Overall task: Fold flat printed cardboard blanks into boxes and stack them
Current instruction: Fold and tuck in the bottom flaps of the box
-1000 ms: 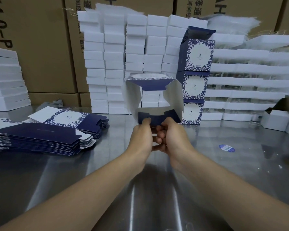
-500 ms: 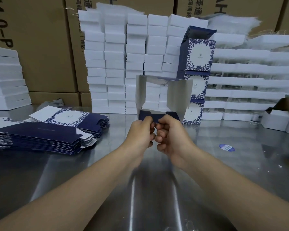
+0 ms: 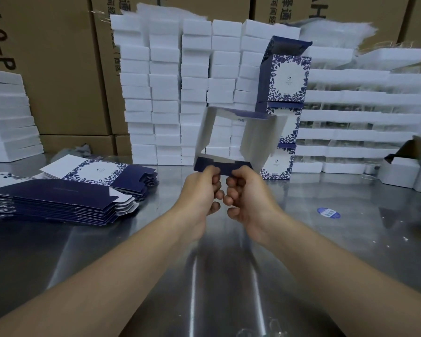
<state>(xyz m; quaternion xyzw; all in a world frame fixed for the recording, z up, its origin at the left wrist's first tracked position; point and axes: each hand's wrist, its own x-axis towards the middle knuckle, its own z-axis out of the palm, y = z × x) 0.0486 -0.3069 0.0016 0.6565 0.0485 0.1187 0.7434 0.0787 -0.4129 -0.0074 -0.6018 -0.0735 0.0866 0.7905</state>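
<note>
So in the last second the box went from a half-collapsed sleeve, with a dark blue panel drooping across its upper part, to a properly opened tube. You can now look straight through it to the white stuff behind, and it's leaning a bit toward the right of the frame. It's held up just above middle of frame, off the steel table. The left hand and right hand are both curled tight and close together, pinching the dark blue flap on the box's lower near edge. To me that means the squaring-up is done and the bottom flaps are next. Neither end looks closed yet. The pile of flat blanks sits at the left, and the finished boxes are stacked right of centre behind the one in hand.
</note>
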